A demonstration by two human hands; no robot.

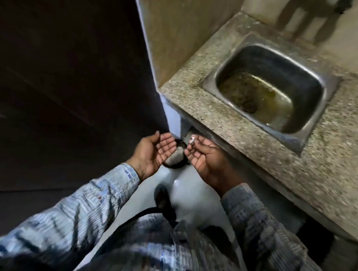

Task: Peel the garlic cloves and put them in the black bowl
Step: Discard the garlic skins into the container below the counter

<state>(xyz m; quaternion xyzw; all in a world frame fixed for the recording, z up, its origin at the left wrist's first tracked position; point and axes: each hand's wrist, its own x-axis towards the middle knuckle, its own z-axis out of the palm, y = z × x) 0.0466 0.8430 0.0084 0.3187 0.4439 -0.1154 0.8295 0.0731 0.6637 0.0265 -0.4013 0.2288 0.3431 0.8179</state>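
Stands at the edge of the table (186,94), both grips out, palms up, over a dark round bowl (173,166) down on the floor (194,190). Left grip (154,152) spread and relaxed, fingers slightly cupped, holding nothing. Right grip (203,159) pinching a small pale bit (191,140) between thumb and forefinger (clove or peel, too small to tell), just above the bowl's far rim. Bowl half hidden between the two palms, pale stuff showing inside. Close together, not touching. To the right, a steel sink (208,85) set into the speckled table, yellowish residue at its bottom. Below the wrists, checked sleeves (100,195) and one dark shoe (162,198).
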